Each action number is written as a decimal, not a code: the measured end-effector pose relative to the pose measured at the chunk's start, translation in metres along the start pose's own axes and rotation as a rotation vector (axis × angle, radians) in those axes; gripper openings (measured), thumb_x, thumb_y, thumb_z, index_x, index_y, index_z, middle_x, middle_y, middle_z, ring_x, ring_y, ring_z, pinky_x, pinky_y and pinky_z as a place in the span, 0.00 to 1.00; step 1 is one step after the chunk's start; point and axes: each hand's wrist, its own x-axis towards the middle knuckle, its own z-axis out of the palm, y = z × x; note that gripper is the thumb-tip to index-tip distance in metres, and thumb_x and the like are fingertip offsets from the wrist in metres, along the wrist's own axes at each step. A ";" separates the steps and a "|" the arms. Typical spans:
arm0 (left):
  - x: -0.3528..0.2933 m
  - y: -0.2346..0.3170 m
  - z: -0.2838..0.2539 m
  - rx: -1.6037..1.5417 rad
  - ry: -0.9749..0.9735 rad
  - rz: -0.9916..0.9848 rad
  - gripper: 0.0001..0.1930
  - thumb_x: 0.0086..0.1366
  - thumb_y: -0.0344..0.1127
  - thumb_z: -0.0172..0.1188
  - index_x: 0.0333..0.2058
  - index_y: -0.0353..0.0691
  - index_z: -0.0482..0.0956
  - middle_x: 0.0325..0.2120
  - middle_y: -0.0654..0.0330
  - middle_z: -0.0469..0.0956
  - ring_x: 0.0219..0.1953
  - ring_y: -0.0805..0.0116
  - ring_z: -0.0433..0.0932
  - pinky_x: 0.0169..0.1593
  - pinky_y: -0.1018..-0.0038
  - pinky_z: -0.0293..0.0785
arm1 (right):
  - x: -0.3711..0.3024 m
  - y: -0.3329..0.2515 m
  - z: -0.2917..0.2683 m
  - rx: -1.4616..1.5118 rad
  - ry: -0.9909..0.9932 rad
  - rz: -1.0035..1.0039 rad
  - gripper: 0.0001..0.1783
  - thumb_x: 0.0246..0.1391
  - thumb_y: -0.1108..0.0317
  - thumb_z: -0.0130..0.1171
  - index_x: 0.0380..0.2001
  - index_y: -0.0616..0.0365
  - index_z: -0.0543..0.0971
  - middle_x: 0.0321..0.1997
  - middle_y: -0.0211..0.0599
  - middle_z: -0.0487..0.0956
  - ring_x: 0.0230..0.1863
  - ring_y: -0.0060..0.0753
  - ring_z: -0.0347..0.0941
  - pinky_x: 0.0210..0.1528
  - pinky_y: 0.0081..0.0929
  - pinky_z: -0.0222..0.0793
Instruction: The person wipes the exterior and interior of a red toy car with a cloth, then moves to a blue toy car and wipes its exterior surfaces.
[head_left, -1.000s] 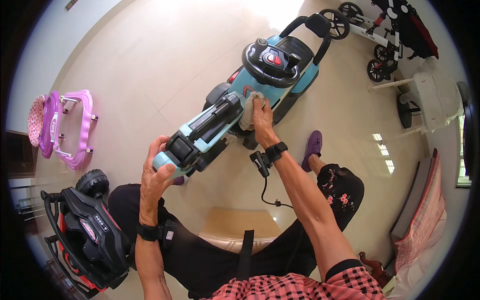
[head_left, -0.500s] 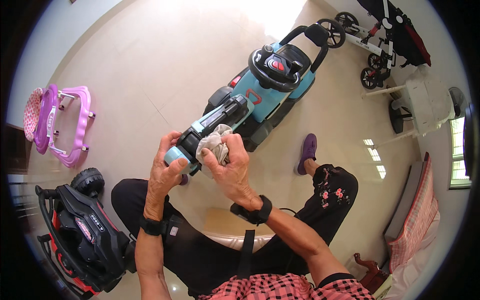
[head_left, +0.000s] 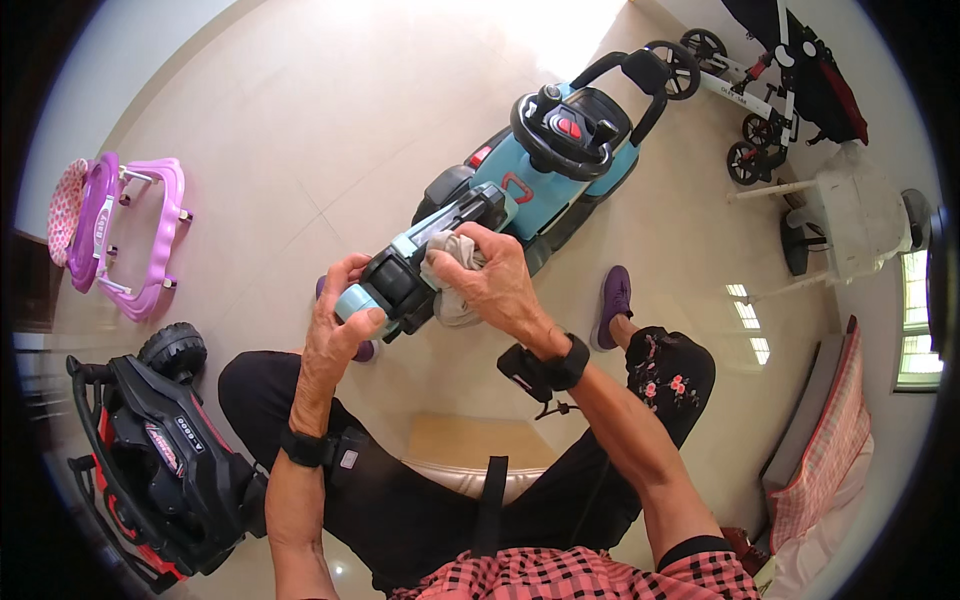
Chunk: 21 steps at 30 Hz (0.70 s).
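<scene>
One pink-and-purple baby walker [head_left: 165,240]: far out to the left of both hands.
One black-and-red ride-on toy car [head_left: 175,450]: left of the left hand and nearer the body.
One left hand [head_left: 332,330]: grasping the blue end block [head_left: 357,300] of a toy digger arm, thumb on the near side, fingers on the far side.
One light-grey cloth [head_left: 458,308]: bunched in the right hand [head_left: 497,283], which grips it against the arm's right flank.
One blue-and-black ride-on excavator [head_left: 512,165]: ahead of the hands; long axis slanting from the left hand, at the arm's near end, away and to the right. The right hand is the nearer to its steering wheel [head_left: 568,127], which lies beyond that hand, ahead and to the right.
One stroller [head_left: 800,75]: well apart, far right and ahead of both hands.
</scene>
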 end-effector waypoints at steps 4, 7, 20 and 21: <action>-0.003 0.003 0.000 -0.012 -0.012 -0.012 0.36 0.50 0.49 0.62 0.56 0.38 0.67 0.48 0.53 0.71 0.49 0.65 0.70 0.52 0.70 0.69 | 0.007 0.010 -0.019 -0.165 0.011 0.000 0.15 0.50 0.59 0.64 0.32 0.61 0.79 0.23 0.40 0.77 0.24 0.27 0.72 0.31 0.27 0.71; -0.004 0.005 0.000 -0.033 -0.028 0.002 0.35 0.51 0.48 0.63 0.56 0.39 0.67 0.48 0.54 0.70 0.50 0.65 0.69 0.53 0.70 0.68 | 0.014 0.049 -0.032 -0.487 0.276 -0.173 0.15 0.50 0.58 0.63 0.32 0.61 0.78 0.22 0.42 0.77 0.23 0.29 0.72 0.31 0.27 0.70; -0.002 -0.002 0.001 0.012 -0.081 0.085 0.37 0.50 0.47 0.65 0.57 0.39 0.65 0.49 0.55 0.70 0.53 0.64 0.68 0.56 0.70 0.65 | 0.104 0.026 -0.053 -0.951 0.026 -0.582 0.22 0.50 0.52 0.58 0.35 0.62 0.83 0.29 0.44 0.81 0.33 0.48 0.77 0.41 0.37 0.73; -0.001 -0.003 0.001 0.013 -0.070 0.080 0.37 0.50 0.47 0.65 0.57 0.39 0.65 0.49 0.55 0.70 0.53 0.64 0.68 0.56 0.70 0.65 | 0.110 0.015 -0.046 -0.945 0.017 -0.586 0.22 0.50 0.52 0.58 0.35 0.62 0.83 0.29 0.44 0.81 0.33 0.48 0.77 0.41 0.37 0.73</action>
